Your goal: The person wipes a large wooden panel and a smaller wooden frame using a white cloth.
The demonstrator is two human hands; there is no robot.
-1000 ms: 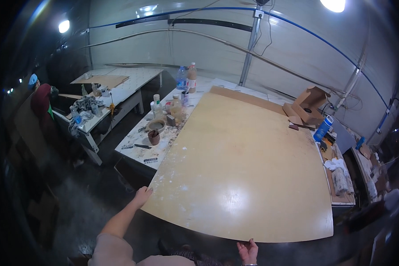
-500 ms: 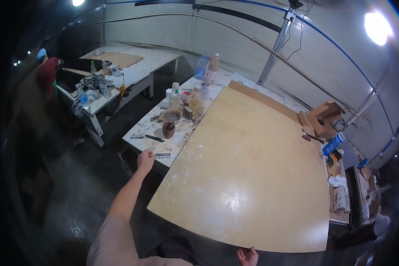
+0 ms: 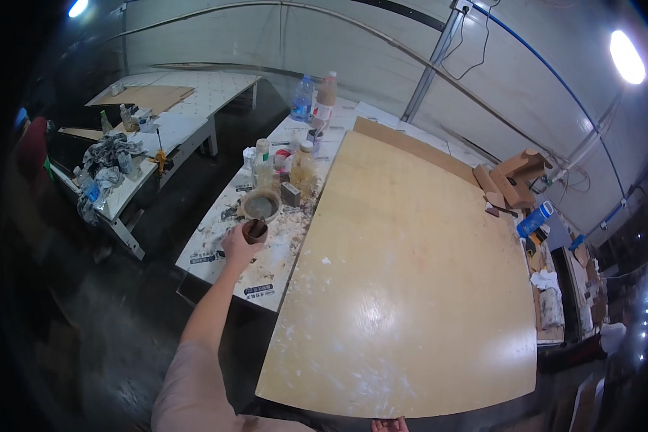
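At the table's left part, my left hand (image 3: 236, 243) is closed around a small brown cup (image 3: 256, 232) with a dark inside. A dark piece leans in the cup. Just beyond it sits a round bowl (image 3: 279, 209) holding something grey. A large yellowish board (image 3: 417, 252) with whitish smears lies over most of the table. My right hand (image 3: 389, 425) is at the board's near edge, mostly cut off by the picture's lower rim. Its fingertips are close against that edge, but I cannot tell whether they grip it.
Behind the bowl stand a small grey block (image 3: 290, 194), a jar of yellowish liquid (image 3: 303, 167) and several bottles. A cardboard box (image 3: 517, 178) and a blue canister (image 3: 535, 219) are at the right. Another table (image 3: 187, 129) with rags and bottles stands far left, near a person.
My left hand has moved forward from the table edge and taken hold of the brown cup. The view has shifted; my right hand shows less, now at the board's near edge.
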